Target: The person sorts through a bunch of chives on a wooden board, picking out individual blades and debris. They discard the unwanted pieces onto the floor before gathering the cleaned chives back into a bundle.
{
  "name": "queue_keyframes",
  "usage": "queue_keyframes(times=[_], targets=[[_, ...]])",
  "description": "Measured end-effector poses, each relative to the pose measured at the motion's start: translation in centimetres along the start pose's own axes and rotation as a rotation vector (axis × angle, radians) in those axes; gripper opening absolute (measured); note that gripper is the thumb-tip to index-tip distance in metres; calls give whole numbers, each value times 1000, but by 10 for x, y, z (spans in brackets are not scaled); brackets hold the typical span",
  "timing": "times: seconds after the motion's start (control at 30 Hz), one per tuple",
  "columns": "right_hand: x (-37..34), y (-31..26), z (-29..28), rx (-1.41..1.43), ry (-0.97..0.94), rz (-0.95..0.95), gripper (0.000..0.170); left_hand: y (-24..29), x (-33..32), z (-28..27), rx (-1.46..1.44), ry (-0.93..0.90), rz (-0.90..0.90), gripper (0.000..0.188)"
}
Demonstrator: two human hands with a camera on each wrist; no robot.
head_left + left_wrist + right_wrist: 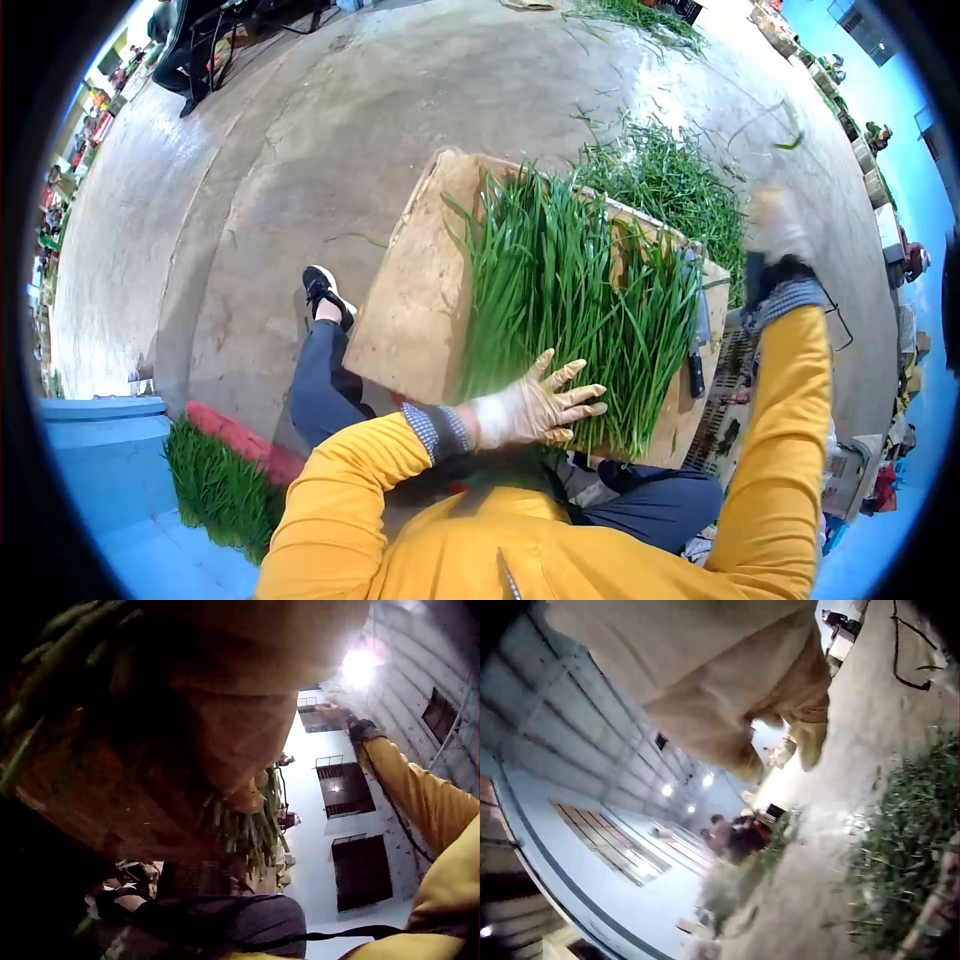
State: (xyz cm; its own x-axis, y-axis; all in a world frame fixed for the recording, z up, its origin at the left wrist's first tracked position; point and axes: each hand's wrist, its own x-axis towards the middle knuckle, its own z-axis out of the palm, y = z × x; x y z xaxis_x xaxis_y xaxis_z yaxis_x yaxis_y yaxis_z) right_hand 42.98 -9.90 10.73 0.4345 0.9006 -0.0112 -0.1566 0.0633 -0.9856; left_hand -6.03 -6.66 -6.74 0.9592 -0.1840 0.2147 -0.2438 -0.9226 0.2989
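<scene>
Long green stalks lie in a thick layer across a wooden board. On their lower ends rests my gloved left hand, fingers spread; the left wrist view shows the glove close above cut stalk ends. My gloved right hand is raised beyond the board's right edge, blurred in the head view. In the right wrist view the glove has a gap between its fingers, with nothing seen in it. A knife with a dark handle lies at the board's right side.
Loose green trimmings are heaped on the floor behind the board. A plastic crate stands at its right. More green stalks lie at lower left beside a red cloth. A person sits at upper left.
</scene>
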Motion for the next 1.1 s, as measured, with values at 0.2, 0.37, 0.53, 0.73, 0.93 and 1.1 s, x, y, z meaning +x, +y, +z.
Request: queue_keyframes(times=[0.2,0.37,0.53,0.73,0.93,1.1], targets=[[60,174,183,-358,342,215,17,3,3,-11,8,-62,-36,69],[106,212,199,-306,270,320,11,1,7,-34,-86,-111,-57,65],[39,114,199,-4,46,315,22,-15,-1,-35,-166,-24,-31,72],[3,69,204,-455,6,-58,30,-32,-14,-44,77,-49,69,75],[-33,-35,223,-733,199,-390,37,-40,-12,-47,-42,-175,112,65],[-6,-124,191,-841,483,-774,38,-39,-10,-50,-17,-241,108,62]])
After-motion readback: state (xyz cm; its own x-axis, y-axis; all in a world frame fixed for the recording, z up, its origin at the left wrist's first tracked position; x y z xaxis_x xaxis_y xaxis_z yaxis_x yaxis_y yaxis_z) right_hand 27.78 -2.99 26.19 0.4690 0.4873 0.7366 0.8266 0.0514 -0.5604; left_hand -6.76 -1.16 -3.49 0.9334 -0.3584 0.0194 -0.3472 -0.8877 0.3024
